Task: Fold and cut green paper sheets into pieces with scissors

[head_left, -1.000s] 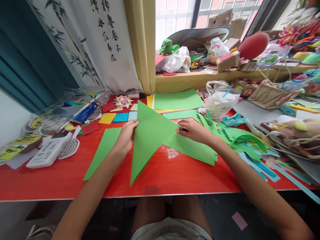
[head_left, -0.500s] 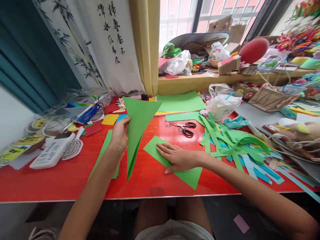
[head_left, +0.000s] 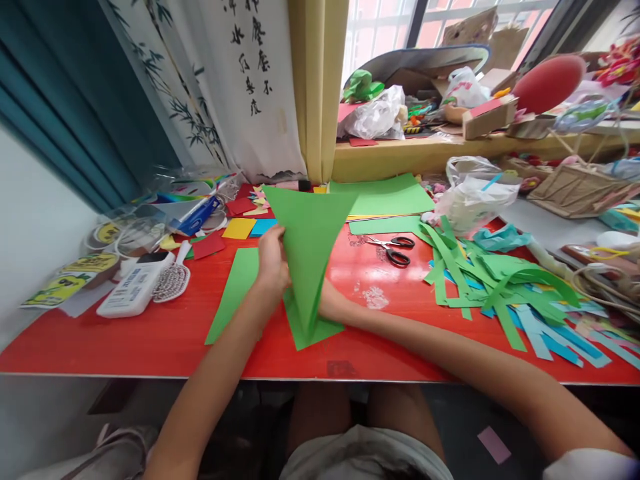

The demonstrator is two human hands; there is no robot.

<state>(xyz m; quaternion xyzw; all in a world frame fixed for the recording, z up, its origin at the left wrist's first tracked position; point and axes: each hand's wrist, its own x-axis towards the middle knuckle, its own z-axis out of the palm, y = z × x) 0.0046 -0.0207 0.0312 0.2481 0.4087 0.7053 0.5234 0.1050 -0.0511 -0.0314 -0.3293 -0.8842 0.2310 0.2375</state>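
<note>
My left hand (head_left: 274,261) grips a folded green sheet of paper (head_left: 313,233) by its left edge and holds it up, its pointed end downward. Behind that paper is my right hand (head_left: 331,301); only the heel of the hand and the wrist show, and its fingers are hidden. A second green sheet (head_left: 300,333) lies partly covered beneath the raised one, near the right hand. Left of it, more green paper (head_left: 233,293) rests flat on the red table, partly behind my left forearm. Scissors with black handles (head_left: 399,251) lie farther back to the right.
Green and blue paper strips (head_left: 500,280) pile up at the right. Large green sheets (head_left: 385,193) lie at the back, beside a plastic bag (head_left: 475,200). A white bottle (head_left: 135,283) and a hairbrush (head_left: 171,282) are at the left. The table's front edge (head_left: 400,382) runs before me.
My right hand has moved left, behind the raised paper, and the sheet under it has shifted left too. My left hand still holds the folded sheet. The camera view has turned slightly left.
</note>
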